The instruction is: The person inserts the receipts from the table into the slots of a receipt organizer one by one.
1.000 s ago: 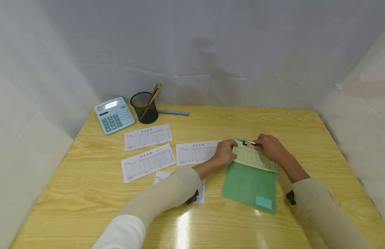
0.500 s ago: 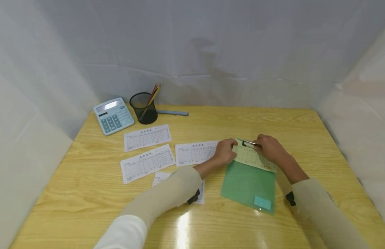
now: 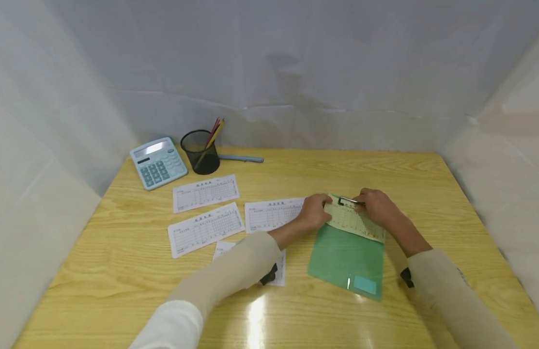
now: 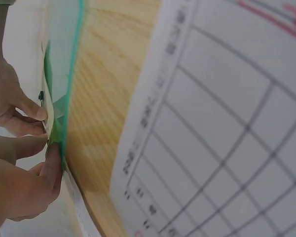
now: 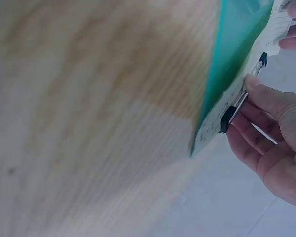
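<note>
A green folder (image 3: 343, 259) with a light-blue label (image 3: 365, 285) lies at the right of the table. Across its upper part is a pale yellow printed form (image 3: 354, 220), under a metal clip (image 3: 348, 200) with black ends at the top edge. My left hand (image 3: 314, 213) pinches the form's upper left edge between thumb and fingers. At the clip, my right hand (image 3: 377, 206) holds the metal bar, thumb on the near face and fingers behind, as the right wrist view shows. In that view, the form and folder edge (image 5: 214, 64) bend slightly apart.
Several white printed forms (image 3: 206, 230) lie left of the folder, one partly under my left forearm. A blue calculator (image 3: 158, 162), a black mesh pen cup (image 3: 204, 155) with pencils and a blue pen (image 3: 240, 158) stand or lie at the back left. Pale curtains surround the table.
The folder's lower end has swung slightly to the left. Both hands keep their grips at the top edge and have hardly moved.
</note>
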Available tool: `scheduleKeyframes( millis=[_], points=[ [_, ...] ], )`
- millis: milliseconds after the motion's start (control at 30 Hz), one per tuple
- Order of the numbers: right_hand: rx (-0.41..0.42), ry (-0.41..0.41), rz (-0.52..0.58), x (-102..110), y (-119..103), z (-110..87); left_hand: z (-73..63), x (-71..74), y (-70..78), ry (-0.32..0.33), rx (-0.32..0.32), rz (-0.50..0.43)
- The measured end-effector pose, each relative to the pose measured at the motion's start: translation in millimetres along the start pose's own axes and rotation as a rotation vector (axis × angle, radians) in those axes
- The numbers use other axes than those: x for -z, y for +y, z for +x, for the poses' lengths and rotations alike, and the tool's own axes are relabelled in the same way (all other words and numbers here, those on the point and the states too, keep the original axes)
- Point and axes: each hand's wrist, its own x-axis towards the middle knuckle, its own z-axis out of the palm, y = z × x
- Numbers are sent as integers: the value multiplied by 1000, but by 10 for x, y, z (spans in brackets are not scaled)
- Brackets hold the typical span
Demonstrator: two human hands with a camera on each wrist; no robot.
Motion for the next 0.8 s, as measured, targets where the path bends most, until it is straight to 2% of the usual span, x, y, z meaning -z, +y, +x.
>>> scheduleKeyframes(
  millis=[200,367,433,567,800],
  points=[
    [20,-16,-2,22,8,38,-58,183,-78,1,-18,-13],
    [7,-46,6,50,11,43,-157,430,-195,4,-20,-86],
    [-4,-61,16,63,3,41,-215,539,-250,1,-19,-87],
    [-9,-70,21,74,-6,39,-337,738,-381,26,-21,-28],
    [-17,-74,39,66,-3,40,-594,997,-638,124,9,82]
  ],
)
